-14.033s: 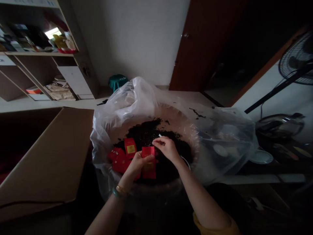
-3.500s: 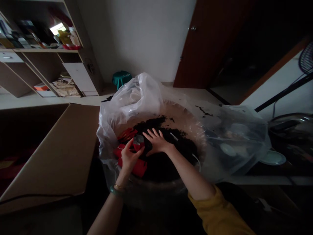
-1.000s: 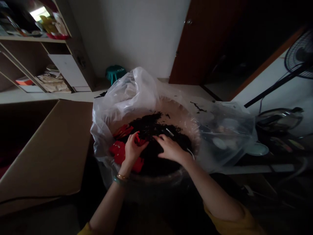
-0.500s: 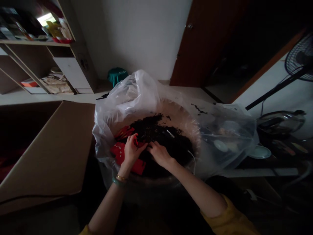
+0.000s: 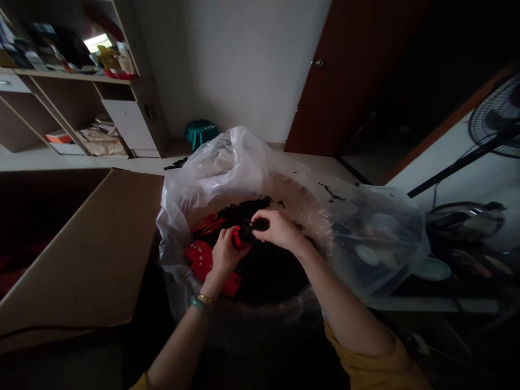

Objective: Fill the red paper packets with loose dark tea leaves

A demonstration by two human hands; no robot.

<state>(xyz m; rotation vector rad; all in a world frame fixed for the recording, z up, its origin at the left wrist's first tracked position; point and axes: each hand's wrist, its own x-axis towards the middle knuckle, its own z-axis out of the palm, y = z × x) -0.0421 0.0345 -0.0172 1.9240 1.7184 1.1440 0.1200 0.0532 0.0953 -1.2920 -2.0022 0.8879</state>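
Observation:
My left hand is wrapped round a small red packet at the middle of a round, plastic-lined tub. Just right of it, my right hand is closed in a pinch on some dark, shredded material at the packet's upper end. Whether that material is inside the packet or only against it, I cannot tell. A heap of the same dark material fills much of the tub. Flat red packets lie on its left side, and more red packets rest behind them.
Clear plastic sheeting drapes over the tub's rim and spreads right. An open cardboard box stands at the left. On the right are a pale dish and a fan. Behind are a green-covered bin and a door.
My right hand has risen from the heap and moved slightly right, now pinching dark material beside the red packet. My left hand has shifted a little right with the packet. The view has tilted slightly.

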